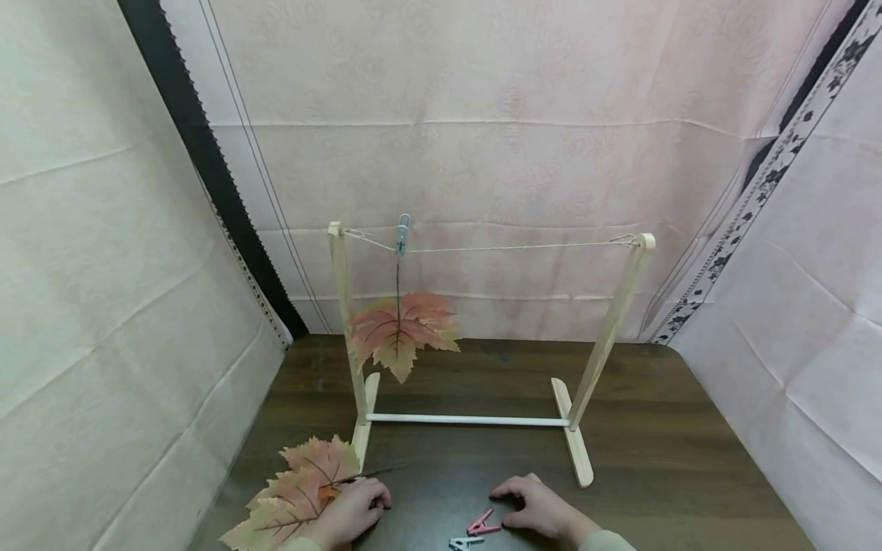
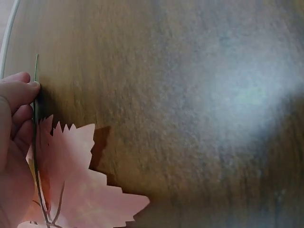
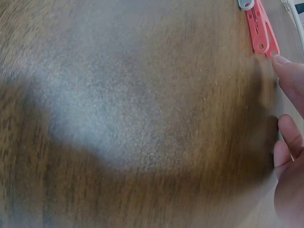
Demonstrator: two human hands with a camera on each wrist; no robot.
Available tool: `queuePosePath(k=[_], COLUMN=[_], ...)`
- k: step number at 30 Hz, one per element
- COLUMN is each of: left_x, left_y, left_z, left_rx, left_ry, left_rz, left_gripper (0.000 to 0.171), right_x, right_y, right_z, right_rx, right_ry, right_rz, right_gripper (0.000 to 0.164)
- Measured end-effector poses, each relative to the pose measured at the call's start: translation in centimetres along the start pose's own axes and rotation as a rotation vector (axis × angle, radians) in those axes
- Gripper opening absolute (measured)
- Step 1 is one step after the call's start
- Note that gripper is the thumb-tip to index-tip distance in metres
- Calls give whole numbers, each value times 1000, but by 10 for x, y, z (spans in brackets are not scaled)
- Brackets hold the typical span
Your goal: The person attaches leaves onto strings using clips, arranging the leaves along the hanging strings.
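Note:
In the head view my left hand (image 1: 350, 511) is at the lower left, over pink-and-yellow artificial maple leaves (image 1: 285, 501) lying on the table. The left wrist view shows its thumb and fingers pinching the thin dark stem (image 2: 36, 71) of a maple leaf (image 2: 78, 180). My right hand (image 1: 544, 511) is at the lower middle, fingers loosely bent and holding nothing. Its thumb tip is at the end of a pink clothespin (image 3: 259, 33); whether they touch I cannot tell. Beside that lies a pale blue clothespin (image 1: 465, 542), partly cut off in the right wrist view.
A wooden stand (image 1: 616, 321) with a white crossbar (image 1: 468, 420) is behind the hands. Along its string (image 1: 517, 247), near the left post, a light blue clothespin (image 1: 403, 236) holds a hanging maple leaf (image 1: 402, 333). Pale cloth (image 1: 482, 168) encloses the table (image 1: 661, 459).

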State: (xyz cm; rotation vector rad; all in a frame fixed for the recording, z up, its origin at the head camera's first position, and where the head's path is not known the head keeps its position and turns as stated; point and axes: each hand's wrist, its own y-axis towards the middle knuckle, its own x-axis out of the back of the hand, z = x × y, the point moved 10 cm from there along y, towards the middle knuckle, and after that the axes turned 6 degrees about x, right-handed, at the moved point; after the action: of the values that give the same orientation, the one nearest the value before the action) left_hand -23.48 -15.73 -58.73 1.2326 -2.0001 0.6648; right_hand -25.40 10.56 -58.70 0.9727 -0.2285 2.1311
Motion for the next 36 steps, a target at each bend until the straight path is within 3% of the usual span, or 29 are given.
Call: queuePosePath(k=[5, 9, 15, 21, 27, 36], left_x=[7, 15, 28, 38, 44, 48], left_y=[3, 6, 7, 8, 10, 13], left_z=[-2, -10, -19, -23, -22, -19], left_rx=[35, 11, -5, 21, 66, 103], left_ry=[-17, 8, 59, 63, 12, -50], left_rz=[-13, -35, -112, -177, -167, -158], left_gripper=[10, 8, 9, 7, 5, 7], right_x=[0, 0, -2, -2, -1, -6], right_y=[1, 1, 1, 0, -2, -4], right_z=[0, 0, -1, 6, 12, 11], right_rx=[0, 8, 3, 68, 124, 77], right_ry=[-1, -13, -22, -70, -123, -133], right_rz=[10, 20, 46, 31, -15, -10], right_gripper=[34, 35, 36, 37, 38, 38])
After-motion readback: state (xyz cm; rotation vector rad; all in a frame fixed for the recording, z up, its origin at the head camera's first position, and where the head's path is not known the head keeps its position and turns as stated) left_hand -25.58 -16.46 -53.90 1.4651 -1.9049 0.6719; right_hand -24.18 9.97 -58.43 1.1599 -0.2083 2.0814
